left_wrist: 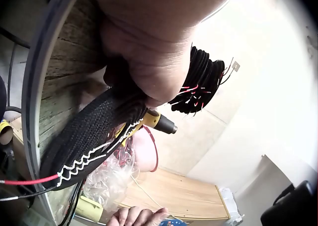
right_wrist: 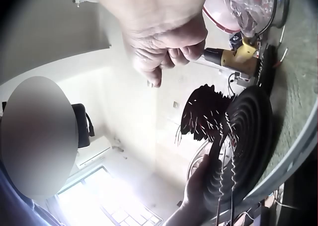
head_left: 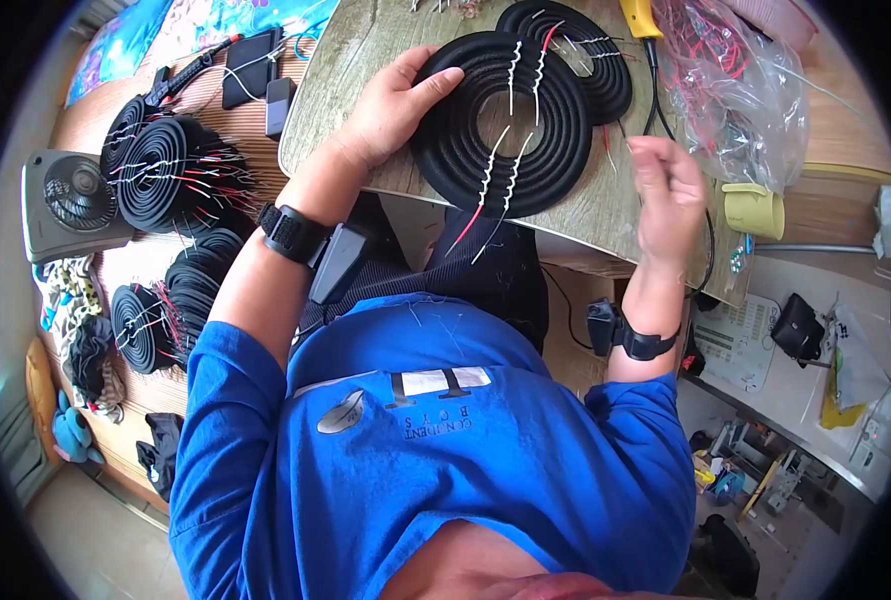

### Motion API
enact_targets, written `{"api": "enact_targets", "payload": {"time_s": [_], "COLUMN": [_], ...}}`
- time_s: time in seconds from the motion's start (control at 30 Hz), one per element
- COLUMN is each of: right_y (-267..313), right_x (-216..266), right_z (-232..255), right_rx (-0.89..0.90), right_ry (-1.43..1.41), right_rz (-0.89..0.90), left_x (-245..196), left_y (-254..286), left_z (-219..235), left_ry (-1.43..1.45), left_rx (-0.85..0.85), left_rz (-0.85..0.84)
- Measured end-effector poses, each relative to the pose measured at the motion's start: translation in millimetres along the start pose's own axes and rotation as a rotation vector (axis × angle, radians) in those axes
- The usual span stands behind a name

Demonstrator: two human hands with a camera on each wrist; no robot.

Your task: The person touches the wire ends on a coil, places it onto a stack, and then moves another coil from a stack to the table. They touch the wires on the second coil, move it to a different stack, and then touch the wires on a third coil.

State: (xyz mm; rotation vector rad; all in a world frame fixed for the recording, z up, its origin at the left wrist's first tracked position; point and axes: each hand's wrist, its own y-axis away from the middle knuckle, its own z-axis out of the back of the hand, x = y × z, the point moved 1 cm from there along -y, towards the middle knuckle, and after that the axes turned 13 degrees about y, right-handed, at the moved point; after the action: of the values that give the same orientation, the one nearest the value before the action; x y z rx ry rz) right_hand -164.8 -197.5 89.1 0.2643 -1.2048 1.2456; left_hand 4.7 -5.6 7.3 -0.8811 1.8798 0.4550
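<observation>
The left hand (head_left: 390, 108) grips the left rim of a flat black coil (head_left: 445, 150), its thumb lying on the upper face. Twisted white wire pairs cross the coil on both sides of its centre hole, and red and dark ends hang over the table's front edge. In the left wrist view the coil (left_wrist: 89, 129) is tilted beside the left hand (left_wrist: 154, 52). Right of the coil, the right hand (head_left: 670, 195) is raised with loosely bent fingers and nothing visible in it; the right wrist view also shows this hand (right_wrist: 166, 42). A second black coil (head_left: 613, 95) lies partly behind the first.
A yellow-handled tool (head_left: 642, 18) with a black cable lies at the table's back right, near a clear plastic bag (head_left: 755, 110) of wires and a yellow-green holder (head_left: 753, 211). Stacks of black coils (head_left: 155, 175) and a grey fan (head_left: 70, 200) stand at the left.
</observation>
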Motion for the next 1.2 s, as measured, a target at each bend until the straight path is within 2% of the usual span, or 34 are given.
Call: {"api": "enact_targets", "payload": {"time_s": [0.03,0.1,0.27,0.37,0.4,0.47,0.6,0.63,0.73,0.9,1.0,1.03,1.13,1.2], "right_y": [1,2,2,9,12,21,34,35,39,35,28,26,23,22], "right_x": [0,-1,-1,-8,-8,-7,-13,-15,-19,-16,-14,-16,-30,-34], "right_z": [5,15,27,16,10,-6,-30,-32,-38,-30,-15,-12,-1,3], "right_rx": [-0.001,-0.224,-0.27,-0.013,-0.013,0.14,0.202,0.198,0.373,0.421,0.137,0.132,-0.115,-0.133], "right_ry": [0.0,-0.092,-0.286,-0.01,-0.011,0.064,0.095,0.095,0.262,0.22,0.237,0.236,-0.008,-0.093], "right_rz": [-0.001,0.005,0.09,-0.197,-0.199,-0.154,-0.199,-0.192,-0.181,-0.177,-0.096,-0.09,-0.235,-0.26], "left_x": [0,-1,-1,-3,-4,-6,-6,-6,-4,-3,-1,-1,-4,-1], "left_y": [0,0,0,2,1,2,1,0,1,0,-1,-1,0,3], "left_z": [0,1,-1,-3,-4,-5,-2,-3,-4,-2,0,0,-2,-2], "left_ry": [-0.015,-0.03,0.005,0.047,0.051,0.06,0.063,0.06,0.147,0.153,0.156,0.152,0.152,0.159], "left_rx": [0.004,0.007,0.018,0.008,0.001,-0.014,0.001,0.004,-0.021,-0.023,-0.031,-0.027,-0.043,-0.035], "left_rz": [0.006,0.014,0.0,-0.008,-0.008,-0.008,0.009,0.003,0.015,0.01,0.02,0.015,0.026,0.032]}}
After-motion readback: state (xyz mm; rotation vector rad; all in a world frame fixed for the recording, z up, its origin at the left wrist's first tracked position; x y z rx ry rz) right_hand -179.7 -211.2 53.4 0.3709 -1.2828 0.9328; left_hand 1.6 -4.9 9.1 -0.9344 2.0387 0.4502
